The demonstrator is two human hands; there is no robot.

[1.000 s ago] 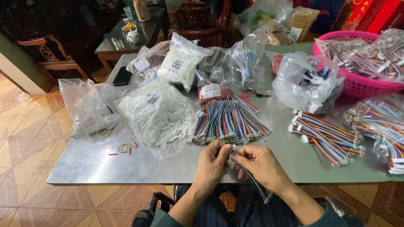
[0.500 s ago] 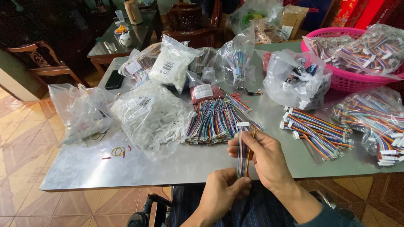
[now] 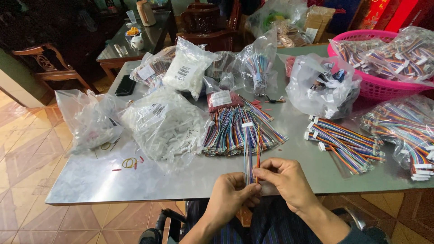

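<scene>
A thin bunch of coloured wires (image 3: 253,153) is held upright at the near edge of the grey counter (image 3: 90,180). Its lower end is pinched by both hands – the left hand (image 3: 230,199) from the left and the right hand (image 3: 285,183) from the right. Each grip is closed tight on the wires, with fingertips nearly touching each other. A small white plug (image 3: 247,124) is seen at the top end of the bunch.

Just beyond the hands, a big flat pile of coloured wires (image 3: 235,131) is laid out – the held bunch stands in front of it. To the left of the left hand, a clear bag of white plugs (image 3: 167,126) is found, and nearer the edge some rubber bands (image 3: 130,162). To the right of the right hand, wire sets with white ends (image 3: 343,142) are spread. Farther off, a pink basket (image 3: 375,88) full of bagged wires is set.
</scene>
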